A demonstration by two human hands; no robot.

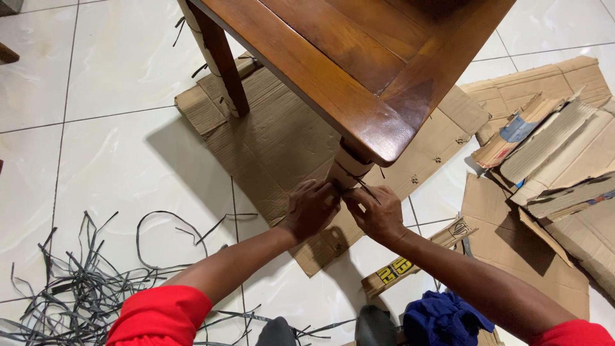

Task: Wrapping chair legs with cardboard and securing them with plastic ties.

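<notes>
We pinch 1 dark strap [360, 181] with our 2 hands, left hand [312, 208] and right hand [379, 214], around 1 upright wrapped table leg [346, 170].

We find open white floor [109, 160] across the upper left and middle left of the frame. The dark wooden table [359, 57] overhangs the top centre, its wrapped leg [346, 170] blocking the middle. A tangle of grey strapping [77, 288] fills the lower left; stacked cardboard pieces [551, 154] crowd the right.
</notes>
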